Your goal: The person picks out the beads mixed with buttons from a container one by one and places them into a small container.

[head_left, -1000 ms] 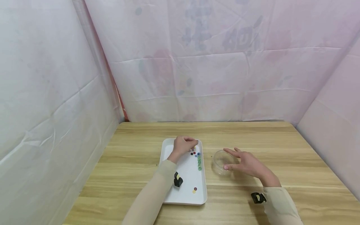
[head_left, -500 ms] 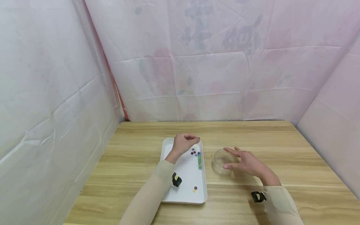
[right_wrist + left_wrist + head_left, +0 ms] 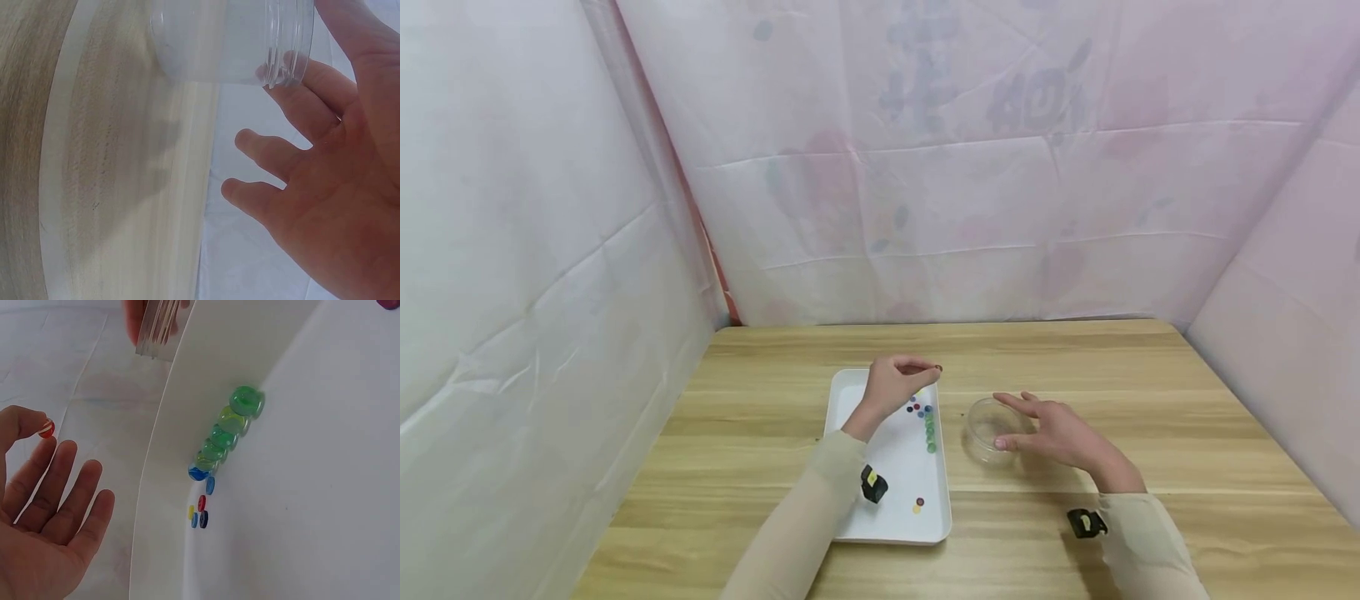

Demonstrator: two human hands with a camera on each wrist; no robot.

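My left hand [image 3: 925, 372] hovers over the far right corner of a white tray [image 3: 857, 521] and pinches a small red marble [image 3: 937, 367] between thumb and forefinger. In the left wrist view the red marble [image 3: 46, 428] sits at the tips of the left hand [image 3: 44, 437], the other fingers spread. A row of green marbles [image 3: 930, 433] [image 3: 228, 434] lies along the tray's right wall. My right hand [image 3: 1011, 423] [image 3: 300, 125] rests on the table with straight fingers, thumb and forefinger touching a clear round dish [image 3: 985, 425] [image 3: 225, 44], which looks empty.
Several small flat coloured beads [image 3: 917, 407] [image 3: 200, 512] lie at the far end of the marble row. Two more beads [image 3: 918, 505] sit near the tray's front. The wooden table [image 3: 1187, 417] is enclosed by pale plastic sheeting on three sides.
My left hand has risen off the tray's far corner and shifted slightly right, toward the dish, carrying the red marble. The right hand and the dish have stayed put.
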